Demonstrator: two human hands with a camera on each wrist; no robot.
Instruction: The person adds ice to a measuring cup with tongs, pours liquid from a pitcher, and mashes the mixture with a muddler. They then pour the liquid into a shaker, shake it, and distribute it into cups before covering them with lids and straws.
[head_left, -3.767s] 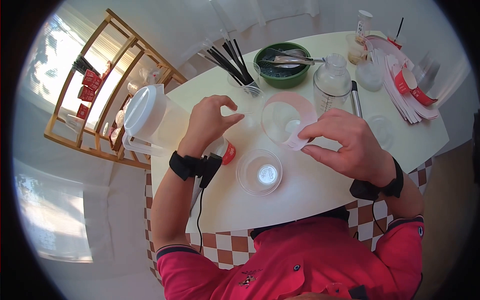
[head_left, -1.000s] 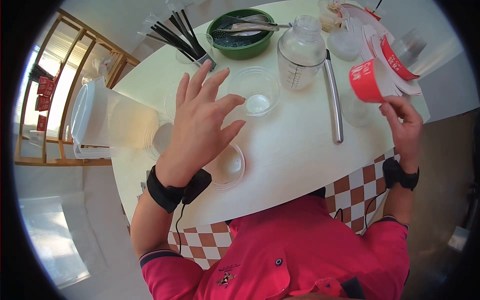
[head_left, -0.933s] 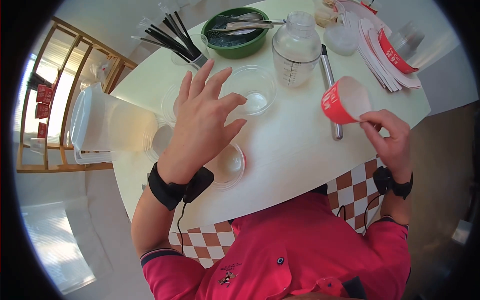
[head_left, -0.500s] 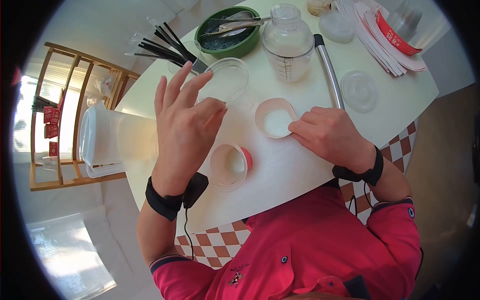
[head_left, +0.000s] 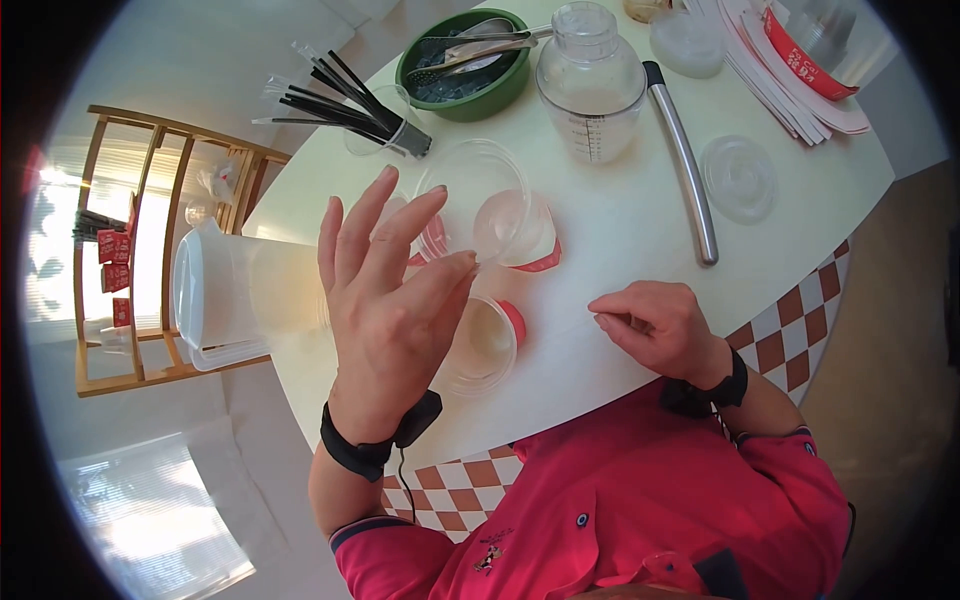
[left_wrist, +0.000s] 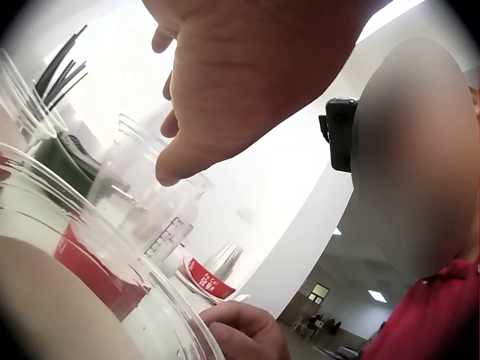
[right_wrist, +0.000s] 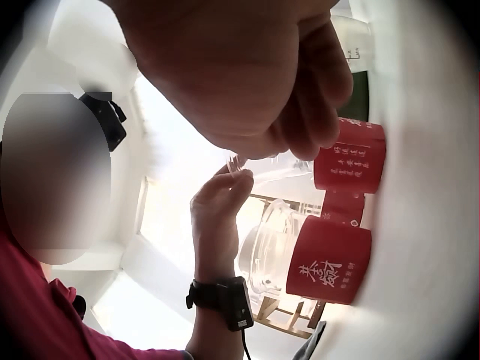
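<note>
The pale table [head_left: 620, 240] fills most of the head view, its far side cut off by the upper border. On its left, a lidded translucent pitcher [head_left: 260, 290] runs behind the wrist, so its base is hidden. The green bowl [head_left: 485, 103] near the far side holds spoons over a dark, glinting mass that is hard to make out. Beside it, a clear graduated shaker [head_left: 592, 80] stands upright. The left hand [head_left: 390, 300] has thumb and index finger clamped on the rim of a clear cup [head_left: 465, 190], its other fingers raised and spread. The right hand [head_left: 660, 320], just over the near part of the table, has its fingers drawn together and curled in; in the right wrist view they cover part of the scene. The clear cup is thin, glossy and see-through, so its outline blends with what lies behind it; it lines up with a red sleeve [head_left: 540, 261] near the middle of the table, though whether it sits inside or just above cannot be told. A sleeved cup [head_left: 482, 345] stands nearer the person, partly behind the left hand, and another red sleeve [head_left: 430, 238] shows only as a strip behind the fingers. White characters mark the red; the smallest lines are too fine to read.
</note>
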